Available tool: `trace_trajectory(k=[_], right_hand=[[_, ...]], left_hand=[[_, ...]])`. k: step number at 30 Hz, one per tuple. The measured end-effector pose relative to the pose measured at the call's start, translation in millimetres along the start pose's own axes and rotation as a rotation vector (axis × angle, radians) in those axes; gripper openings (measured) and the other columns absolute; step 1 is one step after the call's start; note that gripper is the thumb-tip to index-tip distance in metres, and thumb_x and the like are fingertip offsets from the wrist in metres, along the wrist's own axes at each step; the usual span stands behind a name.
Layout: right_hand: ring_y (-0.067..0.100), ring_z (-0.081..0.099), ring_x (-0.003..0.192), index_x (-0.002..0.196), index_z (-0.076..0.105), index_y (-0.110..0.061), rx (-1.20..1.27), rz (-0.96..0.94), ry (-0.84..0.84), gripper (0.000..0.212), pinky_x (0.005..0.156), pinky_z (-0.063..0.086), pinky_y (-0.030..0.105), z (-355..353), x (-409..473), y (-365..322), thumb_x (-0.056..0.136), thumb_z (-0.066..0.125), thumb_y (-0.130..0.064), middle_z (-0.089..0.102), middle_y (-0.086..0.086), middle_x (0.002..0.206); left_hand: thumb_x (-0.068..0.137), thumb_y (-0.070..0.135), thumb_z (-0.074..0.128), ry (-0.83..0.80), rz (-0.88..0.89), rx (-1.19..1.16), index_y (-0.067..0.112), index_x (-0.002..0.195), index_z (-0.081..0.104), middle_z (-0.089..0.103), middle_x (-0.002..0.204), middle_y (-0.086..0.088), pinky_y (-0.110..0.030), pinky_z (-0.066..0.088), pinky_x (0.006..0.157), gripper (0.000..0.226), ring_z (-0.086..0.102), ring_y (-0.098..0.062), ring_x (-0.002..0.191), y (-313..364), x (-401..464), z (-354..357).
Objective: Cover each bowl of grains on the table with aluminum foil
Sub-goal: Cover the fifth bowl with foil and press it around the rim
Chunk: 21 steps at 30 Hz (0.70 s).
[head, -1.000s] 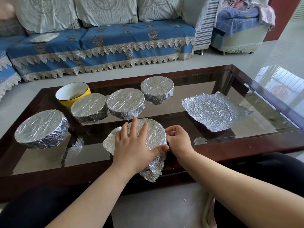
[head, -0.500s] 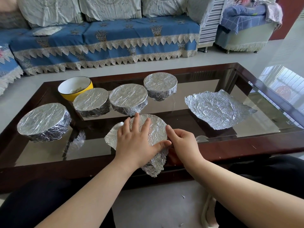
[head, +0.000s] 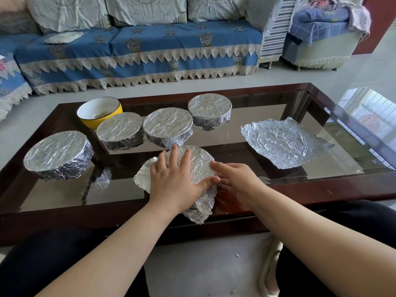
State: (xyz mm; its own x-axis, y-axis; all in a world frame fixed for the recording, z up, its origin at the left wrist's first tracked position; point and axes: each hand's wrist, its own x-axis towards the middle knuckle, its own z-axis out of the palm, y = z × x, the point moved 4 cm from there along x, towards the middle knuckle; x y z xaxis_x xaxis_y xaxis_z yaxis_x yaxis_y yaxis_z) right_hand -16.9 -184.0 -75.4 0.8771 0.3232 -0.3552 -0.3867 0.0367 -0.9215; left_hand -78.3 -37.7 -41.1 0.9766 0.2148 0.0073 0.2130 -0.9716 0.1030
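A bowl under a loose sheet of foil [head: 198,162] stands near the table's front edge. My left hand [head: 177,179] lies flat on top of it, fingers spread and pressing the foil down. Against the bowl's right side my right hand [head: 233,179] pushes the foil with its fingers nearly straight. A flap of that foil hangs over the table edge below my left hand. Several foil-covered bowls stand behind: one at the left [head: 57,154], two in the middle [head: 120,132] [head: 168,127] and one further back [head: 210,111]. A yellow bowl [head: 96,113] with grains stands uncovered at the back left.
A crumpled loose foil sheet [head: 282,142] lies flat on the right of the glass table [head: 267,112], which has a dark wooden frame. A blue-covered sofa [head: 139,52] stands beyond the table. My knees are under the near edge.
My right hand has slid from the bowl's near right edge up along its right side, its fingers straightening against the foil. The left hand stays flat on top.
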Motion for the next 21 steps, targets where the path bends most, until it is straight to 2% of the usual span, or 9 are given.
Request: trace_trajectory(k=[3,6,8,10,12,14,16,18,21], right_hand=[[0.015,0.053,0.061,0.079,0.065,-0.008,0.007,0.011,0.016,0.02,0.061,0.05,0.023,0.6,3.0,1.5,0.087,0.071,-0.025,0.053,0.007,0.069],[0.011,0.054,0.054,0.078,0.067,-0.01,-0.014,0.022,0.011,0.018,0.055,0.05,0.023,0.4,8.3,1.0,0.087,0.071,-0.025,0.057,0.002,0.066],[0.013,0.055,0.059,0.081,0.069,-0.01,-0.057,0.03,0.01,0.018,0.057,0.05,0.024,-1.3,14.9,-2.1,0.085,0.072,-0.027,0.059,0.006,0.074],[0.017,0.058,0.07,0.087,0.071,-0.006,-0.118,0.025,0.007,0.024,0.066,0.053,0.028,-3.7,22.0,-7.0,0.083,0.074,-0.03,0.062,0.01,0.083],[0.02,0.059,0.077,0.095,0.072,-0.005,-0.165,0.018,-0.004,0.029,0.071,0.053,0.031,-5.2,27.5,-12.7,0.083,0.074,-0.031,0.066,0.011,0.09],[0.018,0.06,0.075,0.096,0.071,-0.007,-0.207,0.0,-0.03,0.027,0.067,0.049,0.029,-6.0,32.0,-18.5,0.085,0.072,-0.032,0.067,0.008,0.088],[0.017,0.06,0.069,0.093,0.07,-0.007,-0.257,-0.022,-0.046,0.029,0.065,0.046,0.029,-6.9,35.7,-22.1,0.085,0.071,-0.035,0.067,0.006,0.083],[0.02,0.06,0.071,0.091,0.07,-0.003,-0.304,-0.052,-0.03,0.039,0.068,0.046,0.033,-8.0,39.0,-22.3,0.083,0.072,-0.041,0.068,0.009,0.083],[0.019,0.052,0.065,0.086,0.065,-0.001,-0.332,-0.106,0.019,0.042,0.063,0.04,0.03,-6.9,38.0,-20.8,0.084,0.072,-0.043,0.061,0.008,0.074]], left_hand=[[0.054,0.098,-0.007,-0.017,-0.012,-0.023,0.027,0.157,0.003,-0.001,0.166,-0.007,-0.052,0.012,0.119,0.125,0.004,-0.033,0.15,-0.1,0.8,-1.5],[0.057,0.1,-0.002,-0.077,-0.013,-0.077,0.027,0.157,-0.002,-0.007,0.166,-0.007,-0.053,0.006,0.119,0.124,-0.003,-0.032,0.151,0.2,1.1,-4.6],[0.063,0.095,0.011,-0.144,-0.015,-0.185,0.03,0.157,-0.002,-0.012,0.165,-0.003,-0.053,0.002,0.119,0.115,-0.01,-0.03,0.151,-3.6,1.8,-7.8],[0.076,0.085,0.029,-0.211,-0.017,-0.296,0.033,0.157,-0.001,-0.016,0.165,0.001,-0.05,-0.001,0.12,0.101,-0.015,-0.024,0.151,-9.9,0.5,-12.3],[0.085,0.075,0.042,-0.245,-0.009,-0.299,0.033,0.157,-0.003,-0.02,0.164,0.002,-0.048,-0.001,0.122,0.095,-0.016,-0.021,0.15,-15.8,-3.2,-15.2],[0.082,0.081,0.038,-0.247,0.0,-0.198,0.032,0.156,-0.009,-0.022,0.163,0.0,-0.048,0.001,0.121,0.101,-0.012,-0.025,0.15,-18.0,-8.0,-15.7],[0.07,0.092,0.021,-0.214,0.011,-0.061,0.029,0.155,-0.015,-0.019,0.164,-0.004,-0.049,0.005,0.12,0.111,-0.004,-0.03,0.15,-16.8,-11.9,-17.1],[0.059,0.096,0.007,-0.163,0.026,0.046,0.027,0.155,-0.017,-0.018,0.164,-0.007,-0.049,0.006,0.12,0.121,-0.001,-0.032,0.15,-16.5,-11.9,-19.6],[0.057,0.098,0.008,-0.139,0.121,0.086,0.03,0.154,-0.021,-0.031,0.16,-0.006,-0.051,-0.006,0.119,0.121,-0.024,-0.03,0.148,-18.1,-3.4,-18.3]])
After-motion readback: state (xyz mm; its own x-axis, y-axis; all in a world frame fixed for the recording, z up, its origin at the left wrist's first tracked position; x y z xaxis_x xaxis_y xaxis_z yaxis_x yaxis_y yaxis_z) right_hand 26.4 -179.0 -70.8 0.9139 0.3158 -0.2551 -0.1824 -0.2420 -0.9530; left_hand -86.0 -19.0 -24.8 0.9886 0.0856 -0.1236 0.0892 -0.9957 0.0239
